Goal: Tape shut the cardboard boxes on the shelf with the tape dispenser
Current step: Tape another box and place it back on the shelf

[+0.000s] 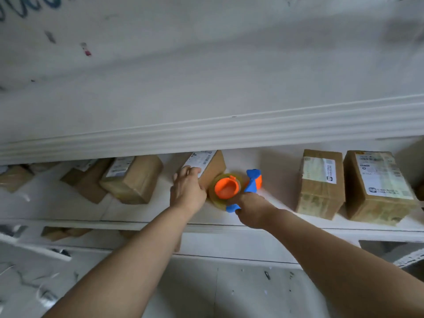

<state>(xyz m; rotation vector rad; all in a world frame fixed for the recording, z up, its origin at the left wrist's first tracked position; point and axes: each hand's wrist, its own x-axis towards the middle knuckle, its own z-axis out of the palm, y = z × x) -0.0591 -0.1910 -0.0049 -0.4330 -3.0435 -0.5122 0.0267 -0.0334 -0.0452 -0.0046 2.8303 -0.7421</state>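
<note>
The fingers [191, 172] of the left hand [187, 190] curl over the brown cardboard box with a white label [213, 167] at the frame's centre on the white shelf [137, 210], the right hand [251, 208] grips the orange-and-blue tape dispenser [228, 187] just beside it, and the tape may go crooked if the box slips.

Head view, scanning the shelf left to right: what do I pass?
Dark brown box → tilted labelled box → left hand holding the middle box → tape dispenser in the right hand → taped box → far-right box.
</note>
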